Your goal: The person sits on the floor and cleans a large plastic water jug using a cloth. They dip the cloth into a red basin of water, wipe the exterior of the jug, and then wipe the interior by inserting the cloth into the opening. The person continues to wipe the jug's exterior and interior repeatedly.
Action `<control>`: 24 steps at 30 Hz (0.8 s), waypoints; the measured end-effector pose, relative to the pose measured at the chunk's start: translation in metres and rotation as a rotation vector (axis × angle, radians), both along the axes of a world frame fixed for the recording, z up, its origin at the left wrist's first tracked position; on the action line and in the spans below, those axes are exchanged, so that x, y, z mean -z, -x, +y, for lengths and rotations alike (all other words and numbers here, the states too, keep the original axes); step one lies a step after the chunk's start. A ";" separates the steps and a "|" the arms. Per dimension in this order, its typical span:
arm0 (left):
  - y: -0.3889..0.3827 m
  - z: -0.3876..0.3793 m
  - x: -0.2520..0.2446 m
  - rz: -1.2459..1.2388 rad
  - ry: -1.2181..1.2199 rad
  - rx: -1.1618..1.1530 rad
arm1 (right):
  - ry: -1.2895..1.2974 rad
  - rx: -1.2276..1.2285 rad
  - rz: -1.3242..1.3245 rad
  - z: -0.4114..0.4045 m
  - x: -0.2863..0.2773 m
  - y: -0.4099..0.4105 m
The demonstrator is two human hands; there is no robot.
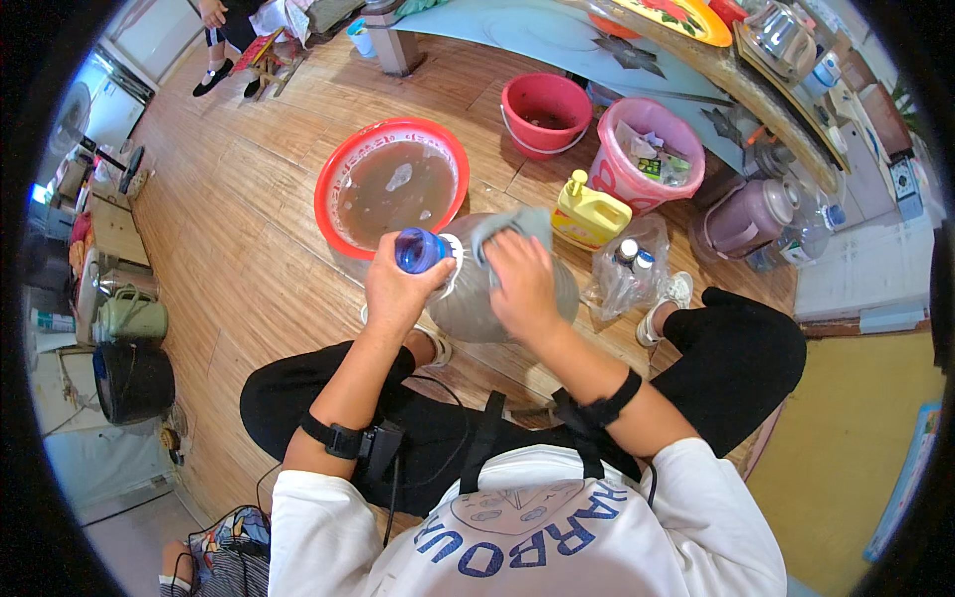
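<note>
Between my feet a large clear plastic water jug (464, 312) lies tilted, its blue cap or mouth (419, 251) pointing toward me and to the left. My left hand (394, 289) grips it around the neck, thumb beside a white ring handle (453, 257). A grey-blue cloth (531, 222) is pressed against the jug's side under my right hand (522, 280), which looks slightly blurred. Just beyond the jug, a red-rimmed basin (328, 213) holds murky water with patches of foam.
Right of the jug stand a yellow detergent bottle (589, 216) and a plastic bag with small bottles (597, 280). Farther back are a red bucket (541, 138), a pink waste bin (623, 183) and a thermos flask (746, 220). Another person's foot (213, 78) shows at upper left.
</note>
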State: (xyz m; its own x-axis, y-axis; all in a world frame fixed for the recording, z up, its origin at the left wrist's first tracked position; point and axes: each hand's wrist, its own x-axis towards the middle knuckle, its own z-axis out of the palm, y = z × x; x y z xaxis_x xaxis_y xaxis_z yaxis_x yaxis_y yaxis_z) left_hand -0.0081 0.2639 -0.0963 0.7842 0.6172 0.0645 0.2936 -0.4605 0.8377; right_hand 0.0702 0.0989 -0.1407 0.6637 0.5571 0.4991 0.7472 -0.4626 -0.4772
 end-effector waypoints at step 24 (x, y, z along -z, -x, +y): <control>-0.013 -0.009 -0.019 -0.157 -0.142 0.171 | -0.311 0.087 0.292 -0.018 0.006 -0.023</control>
